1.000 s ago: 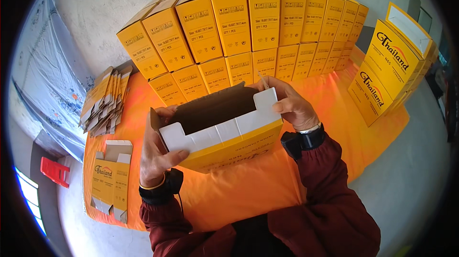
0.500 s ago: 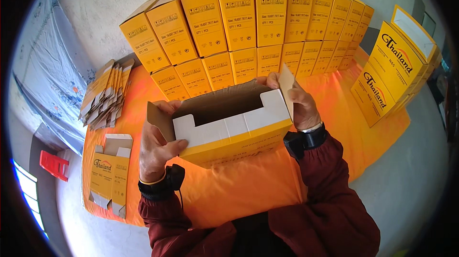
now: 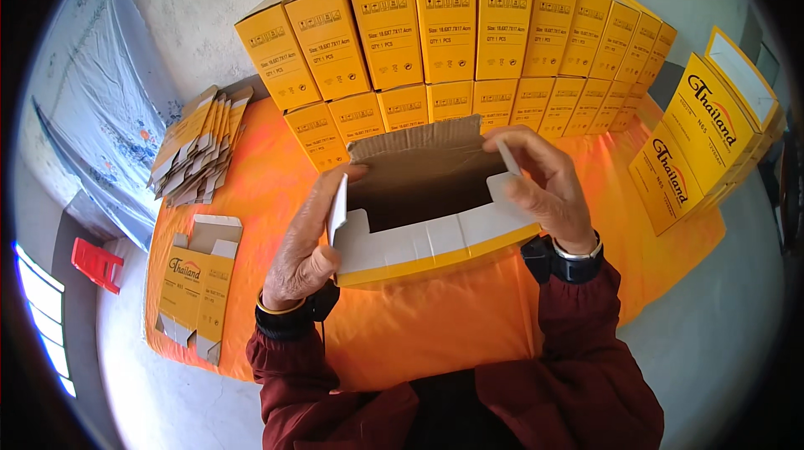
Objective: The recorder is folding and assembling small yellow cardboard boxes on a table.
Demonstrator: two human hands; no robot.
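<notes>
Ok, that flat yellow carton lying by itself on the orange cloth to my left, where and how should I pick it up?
Probably by a long side edge of the flat carton, coming from the right, the side nearest your left hand. It lies flat on the orange cloth, so fingers would likely need to slide under that thin edge; the loose flaps at its ends look too floppy to hold.

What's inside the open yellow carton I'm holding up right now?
The open carton shows only bare brown cardboard walls inside; nothing shows in it. Its bottom is dark and partly hidden by the white front flaps. The left hand and right hand hold the end flaps.
</notes>
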